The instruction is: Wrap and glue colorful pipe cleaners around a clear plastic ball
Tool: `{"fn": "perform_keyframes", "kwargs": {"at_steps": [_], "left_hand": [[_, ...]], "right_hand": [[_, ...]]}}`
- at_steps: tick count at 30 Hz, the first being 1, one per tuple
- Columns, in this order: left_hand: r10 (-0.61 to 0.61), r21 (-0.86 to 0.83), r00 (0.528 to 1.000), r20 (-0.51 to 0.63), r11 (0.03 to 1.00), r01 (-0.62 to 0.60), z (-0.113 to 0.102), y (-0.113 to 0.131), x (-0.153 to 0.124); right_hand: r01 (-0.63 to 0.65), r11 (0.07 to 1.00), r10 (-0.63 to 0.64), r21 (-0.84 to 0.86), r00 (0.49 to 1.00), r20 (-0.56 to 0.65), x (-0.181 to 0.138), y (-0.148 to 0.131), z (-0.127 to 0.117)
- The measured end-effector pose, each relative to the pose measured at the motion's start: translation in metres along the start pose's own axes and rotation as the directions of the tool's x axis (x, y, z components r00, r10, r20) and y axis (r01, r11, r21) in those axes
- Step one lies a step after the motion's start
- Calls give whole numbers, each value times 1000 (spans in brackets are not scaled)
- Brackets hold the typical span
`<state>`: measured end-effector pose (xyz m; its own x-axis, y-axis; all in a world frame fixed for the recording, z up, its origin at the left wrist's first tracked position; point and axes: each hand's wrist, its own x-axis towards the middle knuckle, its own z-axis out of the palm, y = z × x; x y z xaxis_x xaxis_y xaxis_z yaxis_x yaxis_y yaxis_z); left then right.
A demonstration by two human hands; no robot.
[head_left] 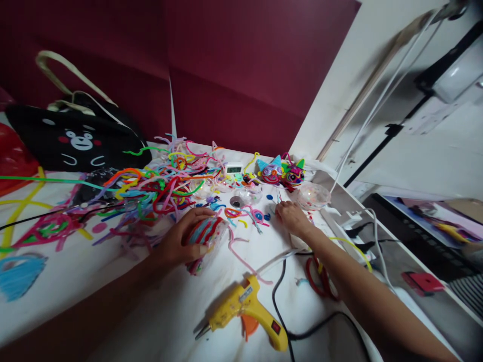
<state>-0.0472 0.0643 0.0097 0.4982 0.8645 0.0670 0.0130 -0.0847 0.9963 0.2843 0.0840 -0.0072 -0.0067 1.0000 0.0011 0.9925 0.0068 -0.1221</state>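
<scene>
My left hand (pixel 192 240) is wrapped round a rounded craft piece (pixel 207 235) striped in red and light blue, apparently covered in pipe cleaners. At the table's right side, my right hand (pixel 292 217) has its fingers curled down at the tabletop; whatever may be between the fingertips is hidden. Just left of it lie small coiled pipe-cleaner shapes (pixel 258 215) in pink and blue. A clear plastic bowl (pixel 314 196) stands just beyond my right hand. In front of me rests a yellow hot glue gun (pixel 245 311), its nozzle pointing left.
Pipe cleaners (pixel 166 181) are heaped at the back left, before a black bag (pixel 79 138). Two finished colourful animal heads (pixel 270 171) and a small digital clock (pixel 234 169) stand behind. Red-handled scissors (pixel 319 279) and a black cable (pixel 281 296) lie near my right forearm.
</scene>
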Motion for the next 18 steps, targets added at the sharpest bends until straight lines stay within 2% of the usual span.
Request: {"fn": "perform_keyframes", "kwargs": {"at_steps": [3,5,7,9,13,15,18], "left_hand": [[6,5,1000,-9,1000,-6,3,2,-2],[14,24,1000,-27,1000,-13,4,2,-2],[46,70,998,-35,997,-43,5,2,-2],[96,129,995,-18,987,-93,6,4,-2],[133,190,990,44,972,-139,10,17,0],[161,210,985,65,963,-171,14,25,2],[214,229,974,79,947,-227,21,36,6]], "right_hand": [[34,982,-16,186,995,-98,-6,8,-9],[94,932,-37,350,985,-166,-13,10,-19],[179,831,-60,526,970,-235,-21,7,-29],[262,682,-70,682,953,-296,-31,0,-39],[332,398,-46,855,938,-343,-50,-18,-54],[335,305,-47,892,940,-337,-58,-27,-58],[336,243,-67,910,942,-330,-68,-39,-64]]}}
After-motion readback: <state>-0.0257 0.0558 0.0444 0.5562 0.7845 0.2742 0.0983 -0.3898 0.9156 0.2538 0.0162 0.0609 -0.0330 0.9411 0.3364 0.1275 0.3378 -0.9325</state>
